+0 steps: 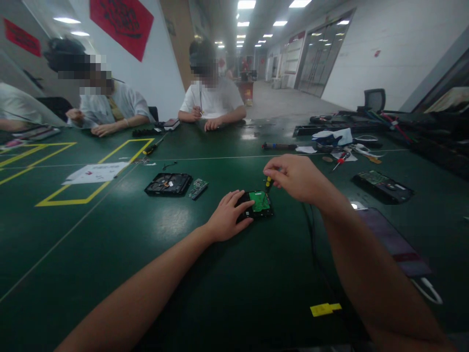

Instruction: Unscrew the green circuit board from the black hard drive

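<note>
A hard drive (269,211) lies on the green table with its green circuit board (260,201) facing up. My left hand (231,215) rests on the drive's left part, fingers stretched out over it and holding nothing. In my right hand (293,177) is a yellow and black screwdriver (269,183), its shaft pointing down at the board's upper right corner. Whether the tip sits in a screw is too small to tell. Left of the drive lie another hard drive (169,184) and a loose circuit board (199,188).
A third hard drive (383,186) and a large phone (394,239) lie on the right. Farther back are a red screwdriver (341,158), a dark cylindrical tool (279,146) and gloves (333,137). A paper sheet (95,173) lies left. Other people sit across the table (176,303).
</note>
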Demonstrator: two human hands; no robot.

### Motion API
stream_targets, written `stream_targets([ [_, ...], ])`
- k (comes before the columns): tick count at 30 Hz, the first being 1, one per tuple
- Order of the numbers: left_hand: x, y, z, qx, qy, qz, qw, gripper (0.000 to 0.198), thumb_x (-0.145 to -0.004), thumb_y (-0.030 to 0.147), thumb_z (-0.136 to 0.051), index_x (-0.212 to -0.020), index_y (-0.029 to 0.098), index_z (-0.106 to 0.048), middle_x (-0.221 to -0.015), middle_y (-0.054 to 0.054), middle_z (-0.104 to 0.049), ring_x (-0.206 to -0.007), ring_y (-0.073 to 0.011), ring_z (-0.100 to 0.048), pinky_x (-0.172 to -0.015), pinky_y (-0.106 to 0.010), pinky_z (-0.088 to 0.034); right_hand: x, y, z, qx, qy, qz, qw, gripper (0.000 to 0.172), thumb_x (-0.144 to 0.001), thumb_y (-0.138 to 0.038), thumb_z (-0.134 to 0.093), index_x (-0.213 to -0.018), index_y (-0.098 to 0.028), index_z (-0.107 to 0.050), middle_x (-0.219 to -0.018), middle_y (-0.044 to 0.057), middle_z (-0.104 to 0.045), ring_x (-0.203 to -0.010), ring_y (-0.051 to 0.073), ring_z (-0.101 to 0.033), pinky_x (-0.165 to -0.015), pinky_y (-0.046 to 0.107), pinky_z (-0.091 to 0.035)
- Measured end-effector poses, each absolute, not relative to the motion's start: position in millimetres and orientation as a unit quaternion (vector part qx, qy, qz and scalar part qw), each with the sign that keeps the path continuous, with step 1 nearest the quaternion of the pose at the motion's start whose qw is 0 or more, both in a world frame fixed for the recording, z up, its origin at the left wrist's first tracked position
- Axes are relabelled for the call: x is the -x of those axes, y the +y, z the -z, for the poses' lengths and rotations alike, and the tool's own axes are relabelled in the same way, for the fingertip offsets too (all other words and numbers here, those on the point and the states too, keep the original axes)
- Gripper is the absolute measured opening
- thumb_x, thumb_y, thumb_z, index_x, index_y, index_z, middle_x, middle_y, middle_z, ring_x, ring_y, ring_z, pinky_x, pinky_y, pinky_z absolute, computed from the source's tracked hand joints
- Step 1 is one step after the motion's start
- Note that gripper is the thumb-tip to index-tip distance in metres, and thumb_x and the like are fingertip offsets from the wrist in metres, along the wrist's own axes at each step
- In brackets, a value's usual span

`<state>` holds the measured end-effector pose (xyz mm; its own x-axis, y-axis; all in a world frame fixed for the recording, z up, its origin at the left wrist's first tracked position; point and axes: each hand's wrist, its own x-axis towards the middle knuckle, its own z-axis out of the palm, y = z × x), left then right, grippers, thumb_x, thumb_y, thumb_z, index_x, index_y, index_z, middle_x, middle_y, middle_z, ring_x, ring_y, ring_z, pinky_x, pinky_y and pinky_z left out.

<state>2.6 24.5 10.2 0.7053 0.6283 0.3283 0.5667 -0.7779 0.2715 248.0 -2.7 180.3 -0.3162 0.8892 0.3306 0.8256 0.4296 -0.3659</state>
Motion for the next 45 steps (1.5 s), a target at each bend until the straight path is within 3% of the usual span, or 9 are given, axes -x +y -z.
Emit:
stream_targets([
  [8,-2.4,23.0,-13.2,-0.920,0.327,-0.202,0.074,0.058,-0.099,0.046,-0.068,-0.154,0.031,-0.053,-0.169,-0.012,-0.036,-0.155,-0.0410,-0.034,-0.125,-0.065,-0.032,-247.5,-6.3,-181.1,0.514,-0.822,-0.073,0.235,0.029,-0.094,-0.019,-0.056,-0.116,-0.019,-0.076,-0.102,0.007,-0.079,-0.085,0.021,-0.070,-0.080,0.034,-0.048],
  [15,-2.6,23.4,-13.0,-0.922,0.324,-0.201,0.074,0.057,-0.100,0.046,-0.068,-0.153,0.029,-0.054,-0.168,-0.013,-0.036,-0.156,-0.0404,-0.033,-0.126,-0.065,-0.031,-246.7,-3.1,-179.3,0.506,-0.829,-0.043,0.235,0.017,-0.096,-0.024,-0.058,-0.100,-0.021,-0.074,-0.104,0.009,-0.077,-0.091,0.024,-0.068,-0.085,0.037,-0.048],
  [21,-1.7,25.4,-10.7,-0.923,0.326,-0.191,0.070,0.058,-0.101,0.048,-0.066,-0.154,0.030,-0.053,-0.170,-0.012,-0.033,-0.156,-0.0403,-0.032,-0.126,-0.065,-0.031,-247.2,-6.9,-181.9,0.506,-0.825,-0.082,0.239,0.030,-0.091,-0.015,-0.057,-0.115,-0.020,-0.074,-0.100,0.007,-0.079,-0.085,0.023,-0.071,-0.081,0.036,-0.048],
  [28,-2.1,25.8,-9.6,-0.924,0.323,-0.195,0.065,0.058,-0.100,0.047,-0.067,-0.154,0.029,-0.053,-0.169,-0.013,-0.035,-0.156,-0.0397,-0.033,-0.126,-0.064,-0.031,-246.1,-6.7,-179.9,0.540,-0.804,-0.048,0.245,0.011,-0.092,-0.025,-0.066,-0.098,-0.018,-0.071,-0.090,0.007,-0.076,-0.076,0.022,-0.068,-0.075,0.035,-0.045],
  [35,-2.2,24.3,-11.3,-0.924,0.322,-0.197,0.065,0.056,-0.101,0.047,-0.065,-0.153,0.029,-0.054,-0.169,-0.013,-0.035,-0.156,-0.0397,-0.033,-0.127,-0.063,-0.031,-246.6,-4.2,-180.1,0.526,-0.810,-0.059,0.250,0.016,-0.096,-0.030,-0.062,-0.093,-0.020,-0.074,-0.088,0.006,-0.076,-0.076,0.021,-0.068,-0.075,0.034,-0.045],
  [41,-2.2,24.1,-12.2,-0.924,0.323,-0.196,0.066,0.058,-0.101,0.046,-0.067,-0.154,0.030,-0.053,-0.169,-0.013,-0.035,-0.156,-0.0399,-0.033,-0.126,-0.064,-0.031,-246.2,-5.6,-180.8,0.530,-0.810,-0.077,0.239,0.027,-0.095,-0.018,-0.054,-0.111,-0.017,-0.076,-0.087,0.006,-0.078,-0.076,0.021,-0.070,-0.077,0.034,-0.048],
  [45,-1.9,24.5,-10.6,-0.924,0.322,-0.194,0.063,0.057,-0.100,0.046,-0.067,-0.153,0.028,-0.054,-0.168,-0.013,-0.035,-0.156,-0.0399,-0.033,-0.126,-0.063,-0.031,-246.3,-3.6,-179.6,0.537,-0.810,-0.044,0.232,0.023,-0.096,-0.023,-0.056,-0.105,-0.016,-0.077,-0.095,0.009,-0.078,-0.076,0.021,-0.069,-0.078,0.035,-0.048],
])
